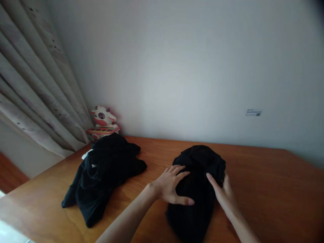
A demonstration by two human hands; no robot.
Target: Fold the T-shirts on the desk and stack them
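A black garment (pixel 194 209) lies bunched on the wooden table in front of me, its upper part heaped and its lower part hanging toward me. My left hand (pixel 172 187) rests on its left side with fingers spread and thumb stretched across the cloth. At the right edge, my right hand (pixel 224 190) has its thumb on top and its fingers partly hidden behind the fabric, with cloth between them. A second black garment (pixel 106 172), crumpled with a small pale label near its collar, lies to the left, apart from both hands.
The wooden table (pixel 265 189) runs back to a pale wall (pixel 172 74). A cow-shaped toy (pixel 102 118) with a small keyboard stands in the back left corner, beside a patterned curtain (pixel 37 77). A small printed sticker (pixel 253 112) is on the wall.
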